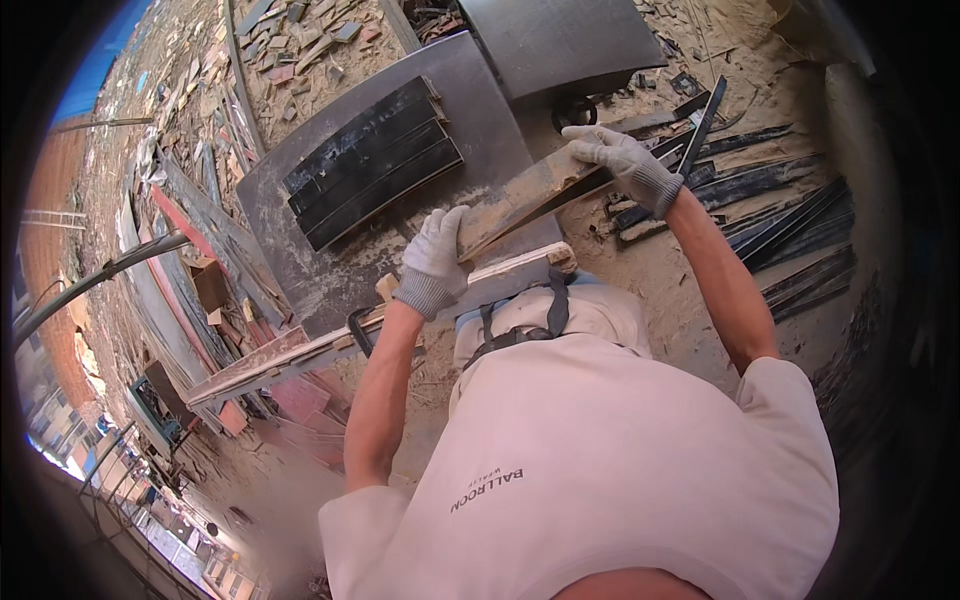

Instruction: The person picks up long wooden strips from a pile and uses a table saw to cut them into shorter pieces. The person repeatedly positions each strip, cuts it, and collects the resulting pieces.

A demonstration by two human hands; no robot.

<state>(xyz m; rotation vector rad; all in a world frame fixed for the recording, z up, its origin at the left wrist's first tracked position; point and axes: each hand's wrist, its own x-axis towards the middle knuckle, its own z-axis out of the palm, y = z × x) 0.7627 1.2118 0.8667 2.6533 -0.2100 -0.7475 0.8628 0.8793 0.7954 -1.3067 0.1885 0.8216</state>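
Note:
A long, flat plank (527, 198), light brown and dusty on top with a dark edge, slants between my two gloved hands. My left hand (437, 252), in a grey-white knitted glove, is closed round its near left end. Farther up and to the right, my right hand (628, 166) wears the same kind of glove and grips the plank's other end. The plank is over the near right part of a dark grey worktop (475, 100). Several black strips of board (372, 160) lie side by side on that worktop, left of the held plank.
A wooden rail (300, 360) runs along the worktop's near edge, close to my waist. Another dark panel (560, 45) stands beyond. Long black strips (770, 200) are piled on the ground at right. Scrap boards (195, 260) and broken wood pieces (300, 50) cover the left and far ground.

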